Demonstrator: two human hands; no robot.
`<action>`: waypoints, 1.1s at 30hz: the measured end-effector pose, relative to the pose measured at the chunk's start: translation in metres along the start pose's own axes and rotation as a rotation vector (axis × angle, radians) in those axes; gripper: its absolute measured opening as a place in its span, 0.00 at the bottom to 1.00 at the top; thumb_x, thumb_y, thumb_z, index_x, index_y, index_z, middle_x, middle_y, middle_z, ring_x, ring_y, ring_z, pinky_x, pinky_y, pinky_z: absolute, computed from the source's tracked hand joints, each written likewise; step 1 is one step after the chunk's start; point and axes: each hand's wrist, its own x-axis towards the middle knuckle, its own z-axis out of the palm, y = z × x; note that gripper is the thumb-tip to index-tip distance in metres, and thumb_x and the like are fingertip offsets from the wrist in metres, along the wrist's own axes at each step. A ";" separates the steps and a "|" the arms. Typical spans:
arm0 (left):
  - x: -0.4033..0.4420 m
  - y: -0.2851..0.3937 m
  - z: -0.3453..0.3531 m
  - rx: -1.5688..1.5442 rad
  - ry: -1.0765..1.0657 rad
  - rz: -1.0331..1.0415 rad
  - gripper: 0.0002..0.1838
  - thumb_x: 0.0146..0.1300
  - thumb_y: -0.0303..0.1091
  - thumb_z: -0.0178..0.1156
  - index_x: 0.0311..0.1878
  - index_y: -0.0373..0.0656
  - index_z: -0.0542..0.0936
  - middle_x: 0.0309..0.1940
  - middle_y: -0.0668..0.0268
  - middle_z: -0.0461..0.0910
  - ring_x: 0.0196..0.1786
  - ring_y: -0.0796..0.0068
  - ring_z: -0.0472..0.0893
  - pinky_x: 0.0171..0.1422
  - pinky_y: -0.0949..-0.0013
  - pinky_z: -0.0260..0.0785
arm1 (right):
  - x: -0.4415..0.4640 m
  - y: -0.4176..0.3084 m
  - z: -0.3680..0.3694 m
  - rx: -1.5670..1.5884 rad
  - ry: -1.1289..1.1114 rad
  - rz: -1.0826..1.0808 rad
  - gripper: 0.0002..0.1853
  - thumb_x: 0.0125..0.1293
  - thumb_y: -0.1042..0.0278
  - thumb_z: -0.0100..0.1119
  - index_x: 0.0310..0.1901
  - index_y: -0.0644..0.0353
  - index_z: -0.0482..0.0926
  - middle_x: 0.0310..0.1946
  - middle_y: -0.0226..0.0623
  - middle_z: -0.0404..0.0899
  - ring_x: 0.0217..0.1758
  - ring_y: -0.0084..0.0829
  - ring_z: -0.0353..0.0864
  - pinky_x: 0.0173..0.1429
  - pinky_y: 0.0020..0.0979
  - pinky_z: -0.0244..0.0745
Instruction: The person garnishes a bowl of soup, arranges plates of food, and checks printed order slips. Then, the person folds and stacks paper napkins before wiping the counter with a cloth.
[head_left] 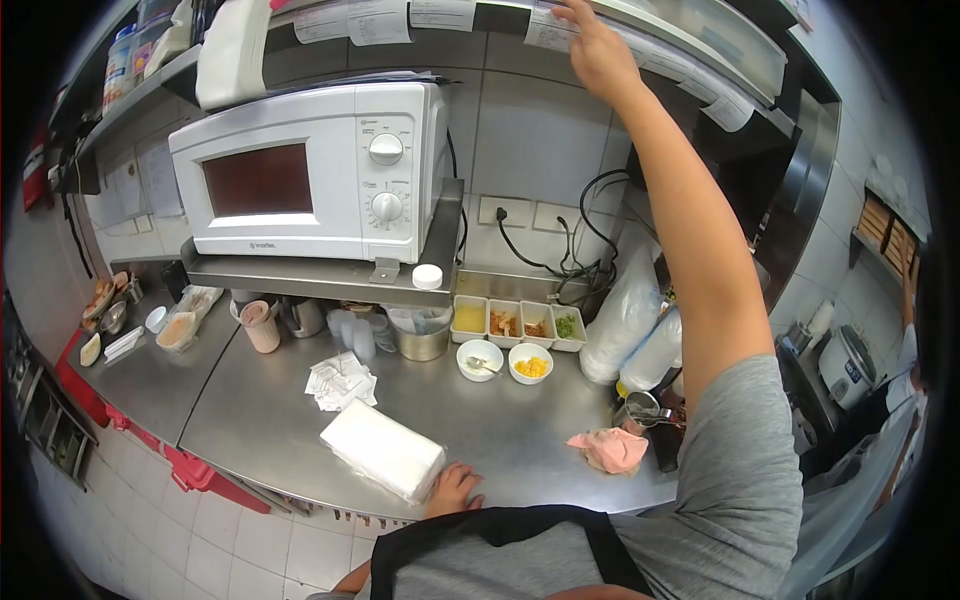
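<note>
My right hand (602, 50) is raised to the rail under the top shelf. Its fingers are stretched out at the upper edge of a printed paper slip (549, 30); whether they touch it I cannot tell. On the steel counter (530, 440), my left hand (455, 490) rests with fingers a little apart, against the right end of a white wrapped pack, perhaps napkins (385, 448). A pile of crumpled paper slips (341, 382) lies behind that pack. To the right sits a crumpled pink cloth (612, 451).
A white microwave (300, 175) stands on a raised steel shelf. Below are a white bowl with a spoon (479, 361), a bowl of yellow pieces (530, 364) and several food tubs (504, 320). Bagged cups (625, 320) and a metal cup (637, 410) stand at right.
</note>
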 end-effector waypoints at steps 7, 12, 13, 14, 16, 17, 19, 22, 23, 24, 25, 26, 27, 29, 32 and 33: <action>-0.031 0.011 -0.090 -1.459 -0.185 -0.417 0.16 0.67 0.36 0.55 0.52 0.36 0.76 0.60 0.55 0.72 0.65 0.63 0.69 0.69 0.62 0.60 | -0.041 -0.040 -0.017 0.316 0.269 0.122 0.16 0.65 0.64 0.59 0.54 0.52 0.76 0.46 0.38 0.80 0.48 0.28 0.79 0.54 0.27 0.72; -0.151 -0.059 -0.236 -1.563 1.005 -0.221 0.45 0.61 0.72 0.39 0.70 0.44 0.58 0.63 0.51 0.68 0.64 0.51 0.69 0.64 0.43 0.65 | -0.108 -0.061 -0.021 0.678 0.181 0.149 0.13 0.69 0.75 0.50 0.53 0.72 0.74 0.46 0.43 0.79 0.46 0.28 0.80 0.55 0.27 0.73; -0.157 -0.095 -0.248 -1.594 1.074 -0.285 0.43 0.63 0.71 0.40 0.69 0.44 0.58 0.63 0.52 0.67 0.66 0.51 0.67 0.64 0.42 0.65 | -0.116 -0.064 -0.019 0.699 0.115 0.164 0.14 0.69 0.75 0.49 0.53 0.73 0.73 0.43 0.44 0.80 0.44 0.28 0.80 0.54 0.28 0.73; -0.147 -0.127 -0.241 -1.444 1.500 -0.488 0.40 0.66 0.65 0.42 0.70 0.43 0.54 0.65 0.52 0.64 0.66 0.52 0.67 0.64 0.42 0.65 | -0.129 -0.071 -0.012 0.777 0.085 0.198 0.14 0.69 0.75 0.49 0.54 0.73 0.72 0.41 0.43 0.80 0.43 0.28 0.80 0.54 0.28 0.73; -0.121 -0.177 -0.212 -1.271 1.508 -0.592 0.28 0.62 0.34 0.60 0.62 0.45 0.61 0.53 0.57 0.72 0.53 0.54 0.76 0.53 0.52 0.73 | -0.147 -0.081 -0.005 0.869 0.050 0.231 0.15 0.69 0.75 0.49 0.54 0.73 0.72 0.40 0.43 0.80 0.42 0.28 0.79 0.53 0.28 0.73; -0.098 -0.173 -0.200 -1.243 1.502 -0.596 0.32 0.55 0.22 0.62 0.61 0.47 0.59 0.50 0.57 0.68 0.49 0.60 0.76 0.49 0.62 0.74 | -0.161 -0.090 -0.001 0.893 0.035 0.240 0.15 0.69 0.76 0.49 0.55 0.73 0.71 0.39 0.42 0.80 0.42 0.28 0.79 0.52 0.28 0.73; -0.078 -0.191 -0.192 -0.977 1.538 -0.777 0.34 0.48 0.22 0.66 0.59 0.45 0.64 0.52 0.55 0.66 0.52 0.60 0.73 0.48 0.62 0.73 | -0.178 -0.104 0.002 0.842 0.010 0.254 0.15 0.69 0.76 0.49 0.55 0.71 0.71 0.39 0.42 0.80 0.42 0.27 0.79 0.52 0.27 0.72; -0.058 -0.208 -0.207 -0.150 1.529 -1.050 0.32 0.43 0.25 0.65 0.56 0.42 0.68 0.54 0.50 0.66 0.56 0.55 0.69 0.58 0.58 0.66 | -0.197 -0.109 -0.017 0.695 -0.057 0.316 0.14 0.69 0.76 0.50 0.54 0.69 0.73 0.38 0.38 0.80 0.41 0.23 0.77 0.51 0.25 0.71; -0.055 -0.212 -0.217 -0.042 1.514 -1.032 0.32 0.43 0.25 0.65 0.56 0.42 0.68 0.55 0.50 0.66 0.57 0.54 0.68 0.60 0.57 0.64 | -0.201 -0.104 -0.026 0.664 -0.052 0.363 0.14 0.69 0.76 0.50 0.54 0.69 0.73 0.39 0.38 0.80 0.41 0.23 0.77 0.51 0.24 0.71; -0.051 -0.217 -0.230 0.067 1.497 -1.016 0.32 0.42 0.25 0.64 0.56 0.42 0.68 0.55 0.50 0.66 0.57 0.53 0.68 0.62 0.56 0.63 | -0.207 -0.098 -0.035 0.635 -0.050 0.412 0.14 0.69 0.75 0.50 0.54 0.68 0.73 0.40 0.38 0.79 0.41 0.23 0.77 0.51 0.24 0.70; -0.049 -0.222 -0.242 0.178 1.477 -0.998 0.32 0.42 0.25 0.64 0.56 0.42 0.68 0.55 0.50 0.65 0.58 0.52 0.67 0.63 0.56 0.62 | -0.215 -0.091 -0.044 0.608 -0.048 0.463 0.14 0.69 0.75 0.50 0.54 0.68 0.73 0.41 0.38 0.79 0.41 0.23 0.77 0.51 0.24 0.70; -0.048 -0.227 -0.253 0.318 1.336 -0.937 0.34 0.42 0.25 0.64 0.58 0.43 0.68 0.57 0.50 0.65 0.60 0.51 0.66 0.64 0.55 0.61 | -0.228 -0.076 -0.054 0.614 -0.087 0.478 0.14 0.69 0.75 0.50 0.55 0.68 0.73 0.47 0.38 0.78 0.42 0.22 0.77 0.51 0.24 0.70; -0.046 -0.231 -0.264 0.450 1.195 -0.872 0.35 0.41 0.25 0.64 0.59 0.45 0.67 0.59 0.50 0.64 0.62 0.50 0.64 0.65 0.55 0.60 | -0.240 -0.068 -0.062 0.569 -0.118 0.507 0.14 0.69 0.75 0.50 0.54 0.68 0.74 0.48 0.39 0.78 0.42 0.23 0.76 0.51 0.24 0.70; -0.033 -0.232 -0.283 0.628 0.908 -0.792 0.39 0.41 0.26 0.64 0.62 0.49 0.66 0.64 0.51 0.61 0.67 0.50 0.60 0.67 0.53 0.58 | -0.261 -0.059 -0.071 0.483 -0.182 0.555 0.14 0.69 0.74 0.50 0.54 0.68 0.74 0.48 0.39 0.78 0.42 0.23 0.76 0.51 0.24 0.70; -0.011 -0.241 -0.295 0.763 0.525 -0.812 0.43 0.43 0.29 0.64 0.68 0.56 0.61 0.69 0.54 0.57 0.73 0.53 0.53 0.71 0.49 0.53 | -0.292 -0.054 -0.078 0.442 -0.285 0.692 0.13 0.69 0.74 0.51 0.53 0.69 0.75 0.45 0.38 0.78 0.41 0.23 0.76 0.51 0.24 0.70; -0.007 -0.255 -0.298 0.811 0.437 -0.858 0.44 0.44 0.30 0.64 0.69 0.58 0.59 0.71 0.56 0.56 0.74 0.54 0.52 0.71 0.47 0.52 | -0.299 -0.058 -0.080 0.399 -0.326 0.673 0.13 0.69 0.73 0.51 0.52 0.69 0.75 0.43 0.37 0.78 0.40 0.23 0.76 0.50 0.24 0.70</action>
